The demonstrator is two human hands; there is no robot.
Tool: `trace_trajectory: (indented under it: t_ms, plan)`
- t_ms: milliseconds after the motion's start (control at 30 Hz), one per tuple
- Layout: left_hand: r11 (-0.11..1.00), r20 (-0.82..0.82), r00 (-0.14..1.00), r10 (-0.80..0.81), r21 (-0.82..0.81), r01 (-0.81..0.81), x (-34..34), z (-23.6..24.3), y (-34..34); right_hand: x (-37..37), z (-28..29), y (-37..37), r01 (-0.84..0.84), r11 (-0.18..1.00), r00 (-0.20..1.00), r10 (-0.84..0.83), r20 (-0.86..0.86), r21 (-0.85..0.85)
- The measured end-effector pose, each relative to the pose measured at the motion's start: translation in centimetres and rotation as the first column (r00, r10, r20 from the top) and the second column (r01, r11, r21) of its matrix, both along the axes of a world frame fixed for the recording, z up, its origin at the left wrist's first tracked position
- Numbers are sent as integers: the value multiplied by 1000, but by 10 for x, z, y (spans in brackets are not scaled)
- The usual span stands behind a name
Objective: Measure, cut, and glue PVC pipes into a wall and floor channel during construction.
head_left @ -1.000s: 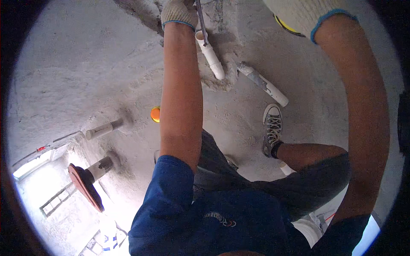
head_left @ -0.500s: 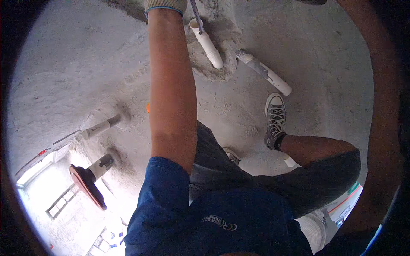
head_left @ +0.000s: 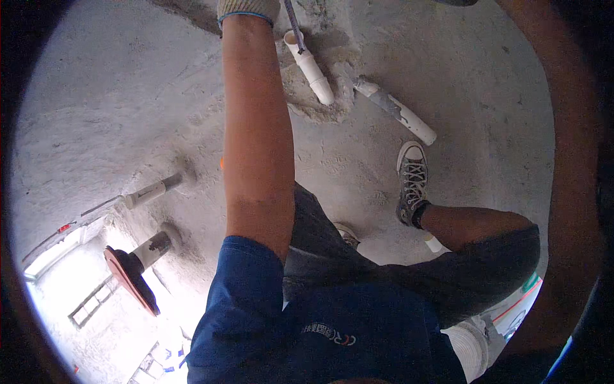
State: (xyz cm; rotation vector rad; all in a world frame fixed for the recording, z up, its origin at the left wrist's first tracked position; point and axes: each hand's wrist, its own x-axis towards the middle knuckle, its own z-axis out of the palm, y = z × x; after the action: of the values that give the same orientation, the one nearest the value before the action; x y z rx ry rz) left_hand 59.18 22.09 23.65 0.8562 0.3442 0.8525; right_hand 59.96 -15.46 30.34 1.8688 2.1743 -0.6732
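My left arm reaches up to the top edge, where my left hand point(head_left: 248, 8) wears a pale knitted glove with a blue cuff edge. Its fingers lie outside the picture, so what it grips is hidden. Just right of the glove, a thin dark grey strip point(head_left: 293, 20) comes down from the top edge, its lower end at the open mouth of a white plastic pipe point(head_left: 311, 72). That pipe's other end rests in a rough hollow point(head_left: 297, 96) in the concrete. My right arm point(head_left: 575, 192) runs along the right rim, its hand out of sight.
A cement-smeared pipe point(head_left: 398, 112) stands out right of the hollow, near my sneaker point(head_left: 412, 179). At left are another pipe point(head_left: 153, 191) and a pipe with a reddish-brown flange point(head_left: 131, 278). A white ribbed round thing point(head_left: 470, 349) is at lower right. A dark edge point(head_left: 457, 2) shows at the top.
Almost nothing has moved. My left glove and the strip have shifted very slightly, and my right arm has drifted a little leftward at the right rim.
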Motion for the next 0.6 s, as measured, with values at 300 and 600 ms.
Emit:
trace_trajectory:
  t_ms: [300,600]
  plan:
    - [987,-108,984,142,-60,-149,-2,12,-17,61,7,-6,38,992,998,-44,-44,-118]
    - [659,-651,753,99,610,441,-92,-29,1,226,29,-40,100,902,971,-181,-158,-421]
